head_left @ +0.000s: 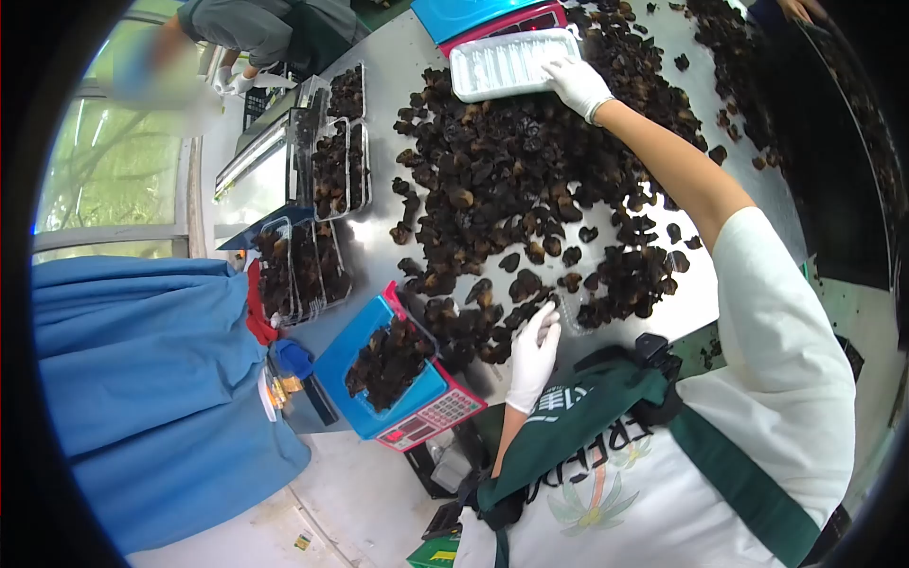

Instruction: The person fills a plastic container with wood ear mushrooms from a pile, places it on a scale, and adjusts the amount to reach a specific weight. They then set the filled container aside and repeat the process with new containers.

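My right hand (579, 90), in a white glove, reaches to the far side of the table and grips the right end of a white ribbed plastic tray (502, 68). The tray has nothing in it and overlaps a pink-and-blue scale (544, 21). Close to my body, my left hand (535, 358), also gloved, has its fingers stretched out at the near edge of a spread of dark, curled pieces that look like wood ear mushrooms (521, 180). Just right of its fingertips is the edge of a clear plastic container (574, 317).
A second scale (434, 417) bears a blue tray of the same dark pieces. Filled clear boxes (339, 170) line the table's left side. At the upper left another person (251, 38) works in white gloves; a blue cloth (142, 379) fills the left.
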A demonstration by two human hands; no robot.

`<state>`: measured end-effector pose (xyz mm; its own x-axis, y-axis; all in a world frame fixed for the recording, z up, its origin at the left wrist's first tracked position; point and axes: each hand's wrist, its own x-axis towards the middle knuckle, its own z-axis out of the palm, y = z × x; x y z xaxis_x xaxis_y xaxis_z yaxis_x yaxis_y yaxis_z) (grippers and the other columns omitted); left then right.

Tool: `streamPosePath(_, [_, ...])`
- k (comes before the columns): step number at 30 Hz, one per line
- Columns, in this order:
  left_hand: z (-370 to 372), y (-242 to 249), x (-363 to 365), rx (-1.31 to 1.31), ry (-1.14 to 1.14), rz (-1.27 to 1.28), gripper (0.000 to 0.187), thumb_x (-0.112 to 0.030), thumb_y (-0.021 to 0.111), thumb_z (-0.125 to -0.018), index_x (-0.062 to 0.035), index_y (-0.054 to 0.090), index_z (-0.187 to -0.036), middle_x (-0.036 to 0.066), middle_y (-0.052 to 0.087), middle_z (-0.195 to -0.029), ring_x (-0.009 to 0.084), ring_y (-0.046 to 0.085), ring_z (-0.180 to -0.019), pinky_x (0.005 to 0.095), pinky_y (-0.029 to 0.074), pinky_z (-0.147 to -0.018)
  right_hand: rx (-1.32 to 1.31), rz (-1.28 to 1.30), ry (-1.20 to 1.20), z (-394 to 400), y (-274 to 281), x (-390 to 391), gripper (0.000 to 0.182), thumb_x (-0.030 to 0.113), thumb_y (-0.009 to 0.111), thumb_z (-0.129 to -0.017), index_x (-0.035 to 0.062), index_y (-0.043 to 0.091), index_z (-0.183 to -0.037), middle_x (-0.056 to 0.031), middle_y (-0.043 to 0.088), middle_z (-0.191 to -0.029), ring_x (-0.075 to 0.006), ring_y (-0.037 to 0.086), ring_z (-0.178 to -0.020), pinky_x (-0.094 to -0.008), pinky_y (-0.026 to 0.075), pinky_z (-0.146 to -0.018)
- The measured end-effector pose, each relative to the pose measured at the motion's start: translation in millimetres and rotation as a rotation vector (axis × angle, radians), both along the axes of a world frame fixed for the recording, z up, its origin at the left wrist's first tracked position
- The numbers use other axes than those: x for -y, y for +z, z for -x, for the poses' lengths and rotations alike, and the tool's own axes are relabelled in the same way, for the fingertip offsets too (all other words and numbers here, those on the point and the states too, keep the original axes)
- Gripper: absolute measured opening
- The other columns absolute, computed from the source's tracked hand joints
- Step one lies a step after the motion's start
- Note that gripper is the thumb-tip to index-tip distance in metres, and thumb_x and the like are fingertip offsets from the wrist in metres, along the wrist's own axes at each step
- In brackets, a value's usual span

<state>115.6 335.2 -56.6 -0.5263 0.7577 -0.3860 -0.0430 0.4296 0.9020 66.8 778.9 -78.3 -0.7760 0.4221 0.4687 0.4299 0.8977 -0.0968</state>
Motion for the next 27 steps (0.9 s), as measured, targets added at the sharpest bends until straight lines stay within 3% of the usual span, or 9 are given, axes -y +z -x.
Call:
streamPosePath(3, [-3,10,-7,0.003,-0.032,0.039,0.038,-0.005,0.054,-0.087,-0.0037,0.052,-0.125,0.01,0.064,-0.106,0.0124,0.06,-0.09,0.0248,0.047,-0.08,0.22,0.237,-0.004,8,-10,-18,0.02,0.022,0.059,-0.08,0.008,0.06,-0.095,-0.0132,0.063,-0.09,-0.032,0.06,-0.09,-0.0391,0.049,-0.078])
streamPosePath(4, [-2,10,-9,-0.002,-0.046,0.048,0.037,-0.005,0.054,-0.087,-0.0036,0.052,-0.124,0.01,0.064,-0.106,0.0128,0.06,-0.09,0.025,0.048,-0.08,0.129,0.213,0.057,8,-13,-24,0.021,0.026,0.06,-0.079,0.0092,0.064,-0.091,-0.0148,0.063,-0.084,-0.0334,0.062,-0.081,-0.0397,0.05,-0.073])
streamPosePath(7, [0,10,-17,-0.027,-0.09,0.058,0.037,-0.006,0.055,-0.087,-0.003,0.053,-0.123,0.012,0.064,-0.106,0.014,0.061,-0.091,0.0259,0.048,-0.081,0.196,0.434,0.06,2,-3,-35,0.023,0.028,0.062,-0.081,0.0083,0.066,-0.092,-0.0129,0.064,-0.088,-0.0299,0.061,-0.084,-0.037,0.048,-0.076])
streamPosePath(11, [2,15,-26,-0.05,-0.112,0.037,0.036,-0.006,0.055,-0.087,-0.0029,0.053,-0.123,0.014,0.064,-0.105,0.0176,0.062,-0.092,0.0281,0.048,-0.083,0.247,0.485,0.117,9,6,-50,0.022,0.028,0.064,-0.08,0.0075,0.069,-0.088,-0.0129,0.066,-0.085,-0.0283,0.063,-0.082,-0.0355,0.049,-0.075])
streamPosePath(15, [-1,17,-34,-0.043,-0.136,-0.021,0.037,-0.004,0.056,-0.086,-0.0043,0.054,-0.122,0.014,0.064,-0.103,0.0193,0.062,-0.091,0.0288,0.048,-0.083,0.149,0.1,0.132,13,3,-44,0.016,0.024,0.06,-0.081,0.0094,0.064,-0.086,-0.0101,0.063,-0.084,-0.0292,0.062,-0.078,-0.0386,0.049,-0.067])
streamPosePath(16, [1,20,-34,-0.022,-0.126,-0.039,0.037,-0.002,0.056,-0.085,-0.0022,0.053,-0.122,0.013,0.064,-0.101,0.0174,0.062,-0.092,0.0279,0.047,-0.084,-0.054,0.005,0.212,9,6,-41,0.01,0.019,0.059,-0.08,0.0093,0.06,-0.083,-0.0099,0.059,-0.082,-0.0294,0.06,-0.075,-0.0403,0.048,-0.065])
streamPosePath(19, [16,18,-28,-0.123,0.043,-0.126,0.035,-0.001,0.054,-0.086,-0.0003,0.054,-0.121,0.011,0.065,-0.101,0.0147,0.061,-0.093,0.0268,0.046,-0.085,-0.353,-0.058,0.22,-27,54,17,0.007,0.015,0.061,-0.077,0.0102,0.058,-0.081,-0.0085,0.058,-0.077,-0.0296,0.058,-0.072,-0.0407,0.047,-0.063])
streamPosePath(23, [38,14,-25,-0.166,0.555,-0.238,0.033,-0.001,0.047,-0.092,0.0003,0.049,-0.125,0.009,0.061,-0.105,0.0135,0.057,-0.098,0.0256,0.043,-0.088,-0.158,0.076,0.518,-114,66,97,0.008,0.011,0.061,-0.074,0.0124,0.057,-0.081,-0.0043,0.056,-0.074,-0.0262,0.056,-0.068,-0.0378,0.045,-0.062])
streamPosePath(27, [61,13,-33,-0.31,0.588,-0.264,0.034,0.003,0.045,-0.09,0.003,0.048,-0.124,0.013,0.057,-0.116,0.0177,0.055,-0.106,0.0296,0.041,-0.094,0.242,0.249,0.569,-192,17,155,0.013,0.018,0.059,-0.072,0.012,0.058,-0.083,-0.0039,0.054,-0.077,-0.0228,0.054,-0.071,-0.0364,0.042,-0.061])
